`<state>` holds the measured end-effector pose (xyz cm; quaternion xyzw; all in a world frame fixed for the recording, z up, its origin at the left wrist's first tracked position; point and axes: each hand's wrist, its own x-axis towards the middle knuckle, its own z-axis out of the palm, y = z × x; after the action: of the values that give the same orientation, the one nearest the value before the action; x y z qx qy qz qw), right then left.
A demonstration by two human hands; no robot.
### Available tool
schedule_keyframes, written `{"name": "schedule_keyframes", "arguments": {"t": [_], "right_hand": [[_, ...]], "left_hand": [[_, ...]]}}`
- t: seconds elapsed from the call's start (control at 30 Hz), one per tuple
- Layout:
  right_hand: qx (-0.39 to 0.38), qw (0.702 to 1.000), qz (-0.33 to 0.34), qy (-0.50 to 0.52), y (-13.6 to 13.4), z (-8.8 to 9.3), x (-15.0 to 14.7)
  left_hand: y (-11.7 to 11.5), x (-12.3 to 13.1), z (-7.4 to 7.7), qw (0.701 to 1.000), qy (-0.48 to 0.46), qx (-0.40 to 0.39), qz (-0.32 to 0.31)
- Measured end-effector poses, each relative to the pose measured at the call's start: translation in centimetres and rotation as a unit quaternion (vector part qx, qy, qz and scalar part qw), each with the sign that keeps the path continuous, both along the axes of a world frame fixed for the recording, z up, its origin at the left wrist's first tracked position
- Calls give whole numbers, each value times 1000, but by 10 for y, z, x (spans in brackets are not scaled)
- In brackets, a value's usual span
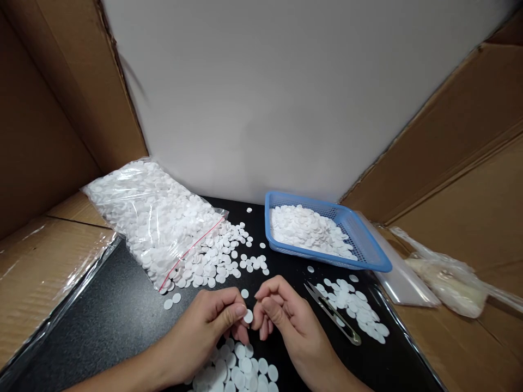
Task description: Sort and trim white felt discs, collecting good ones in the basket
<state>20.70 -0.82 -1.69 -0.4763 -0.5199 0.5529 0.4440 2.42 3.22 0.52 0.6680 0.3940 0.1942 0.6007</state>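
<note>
My left hand (216, 324) pinches a small white round disc (248, 316) between thumb and fingers. Close by on its right, my right hand (286, 321) has its fingers loosely curled, thumb and forefinger apart, and nothing shows in its grasp. Its fingertips come near the disc's edge; whether they touch it I cannot tell. Beneath my hands lies a loose pile of white discs (241, 370) on the black tabletop (134, 326). One single disc (244, 293) rests just beyond the fingers.
A clear zip bag (151, 218) at left spills discs (212, 261) from its mouth. The blue basket (368, 239) at back right holds a heap of discs. Metal snips (333, 313) lie beside another disc pile (359, 310). Plastic bags (449, 277) lie far right; cardboard (457, 109) flanks the table.
</note>
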Motion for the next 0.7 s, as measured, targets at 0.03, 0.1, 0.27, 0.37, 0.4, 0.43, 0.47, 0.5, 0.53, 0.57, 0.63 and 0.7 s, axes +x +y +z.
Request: {"name": "schedule_keyframes", "arguments": {"t": [0.03, 0.1, 0.27, 0.37, 0.4, 0.43, 0.47, 0.5, 0.53, 0.57, 0.63, 0.7], "right_hand": [[-6, 1000, 17, -1, 1, -1, 0], [-16, 998, 53, -11, 2, -2, -1], [-16, 995, 84, -56, 3, 6, -3], [-31, 994, 100, -20, 3, 11, -3], [-37, 994, 104, -7, 3, 11, -3], [-44, 994, 105, 3, 3, 10, -3], [-52, 993, 105, 12, 3, 9, -3], [-63, 992, 103, 23, 3, 8, -4], [-76, 992, 98, 35, 3, 6, -5], [-87, 991, 90, 44, 3, 5, -6], [-99, 991, 72, 52, 3, 4, -7], [-96, 993, 59, 37, 2, 4, -9]], "left_hand": [[0, 1, 1, 1000, 4, 10, -1], [0, 1, 1, 999, 6, 34, -7], [-1, 1, 0, 997, -3, 66, -27], [-2, 0, 0, 998, -6, 56, -25], [-2, 0, 1, 998, -4, 56, -23], [-2, 0, 1, 998, 0, 59, -20], [-2, 0, 1, 998, 7, 64, -19], [-2, 0, 1, 997, 15, 73, -16], [-1, 0, 1, 996, 22, 84, -12], [-2, 0, 1, 995, 28, 97, -9], [-2, 0, 1, 993, 31, 117, -10], [-3, 1, 0, 992, 23, 124, -15]]}}
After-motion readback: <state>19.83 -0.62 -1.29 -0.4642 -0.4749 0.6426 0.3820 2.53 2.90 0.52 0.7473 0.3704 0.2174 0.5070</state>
